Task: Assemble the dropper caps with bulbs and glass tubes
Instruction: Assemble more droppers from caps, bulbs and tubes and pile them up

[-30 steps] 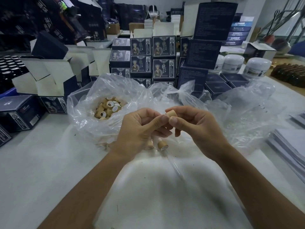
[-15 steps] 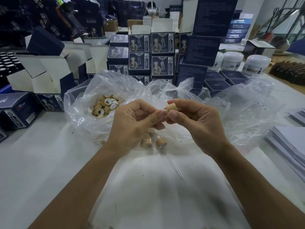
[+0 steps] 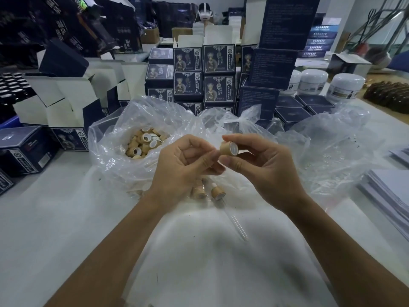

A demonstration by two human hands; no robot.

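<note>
My right hand pinches a tan wooden dropper cap between thumb and fingers, its white-lined open end turned toward me. My left hand is curled beside it, thumb tip touching the cap's left side; whether it holds a bulb is hidden. Below the hands, on the plastic sheet, lies a finished dropper with its clear glass tube pointing toward me, and a second cap beside it. A clear bag to the left holds several loose caps.
Stacks of dark printed boxes and open white-lined cartons line the back of the white table. White jars stand at the back right. Another crumpled clear bag and a paper stack lie right.
Both hands stayed together at the middle. My right hand turned the cap, so its white open end now faces me instead of its side.
</note>
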